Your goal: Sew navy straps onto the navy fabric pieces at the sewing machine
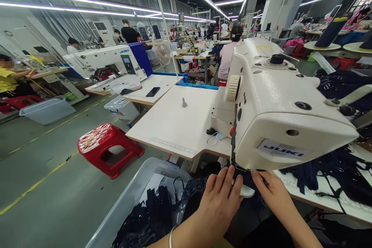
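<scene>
A white JUKI sewing machine (276, 116) stands on a pale table (180, 124) right in front of me. Under its head lies dark navy fabric (250, 180). My left hand (221, 197) rests flat on that fabric just left of the needle, fingers stretched out and together. My right hand (271, 192) lies on the fabric to the right of the needle, fingers extended under the machine head, their tips hidden by it. A bracelet circles my left wrist.
A clear plastic bin (130, 205) with dark garments sits at my lower left. A red stool (107, 147) stands on the grey floor beside the table. More navy pieces (334, 174) pile at the right. Other workers sit at machines farther back.
</scene>
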`<state>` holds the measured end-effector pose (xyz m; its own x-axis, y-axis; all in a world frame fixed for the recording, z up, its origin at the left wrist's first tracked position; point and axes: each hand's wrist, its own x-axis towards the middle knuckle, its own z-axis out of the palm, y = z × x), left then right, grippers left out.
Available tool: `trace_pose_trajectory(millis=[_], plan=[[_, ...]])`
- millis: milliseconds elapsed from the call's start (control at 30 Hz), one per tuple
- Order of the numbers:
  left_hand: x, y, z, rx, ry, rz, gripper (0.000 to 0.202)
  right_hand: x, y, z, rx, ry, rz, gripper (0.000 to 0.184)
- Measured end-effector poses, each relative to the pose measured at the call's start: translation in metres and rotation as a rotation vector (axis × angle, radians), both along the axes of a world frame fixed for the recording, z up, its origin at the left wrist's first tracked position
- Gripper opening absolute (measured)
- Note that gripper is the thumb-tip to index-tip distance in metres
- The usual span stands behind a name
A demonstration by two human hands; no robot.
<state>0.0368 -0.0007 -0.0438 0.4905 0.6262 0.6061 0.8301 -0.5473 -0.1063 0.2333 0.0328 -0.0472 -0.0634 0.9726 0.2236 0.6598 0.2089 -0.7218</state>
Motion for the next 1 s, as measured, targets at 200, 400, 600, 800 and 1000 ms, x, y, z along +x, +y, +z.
trace_pose_trajectory(millis=[200,400,600,800,1000], plan=[[0.001,0.000,0.002,0.009,-0.009,0.008,0.034,0.000,0.001,-0.007,0.000,0.109,-0.011,0.033],[0.003,0.000,0.003,0.012,0.002,-0.008,0.034,0.008,-0.007,-0.026,0.003,0.210,-0.099,0.026],[0.003,0.001,0.000,0.004,0.002,-0.008,0.035,0.040,-0.015,-0.074,-0.074,0.029,0.077,0.030],[0.000,0.002,0.003,-0.001,-0.079,-0.057,0.029,0.080,-0.036,-0.071,-0.190,0.026,0.065,0.034],[-0.035,0.014,0.007,0.086,-0.335,-0.078,0.023,0.078,-0.059,0.009,-0.142,0.060,0.046,0.025]])
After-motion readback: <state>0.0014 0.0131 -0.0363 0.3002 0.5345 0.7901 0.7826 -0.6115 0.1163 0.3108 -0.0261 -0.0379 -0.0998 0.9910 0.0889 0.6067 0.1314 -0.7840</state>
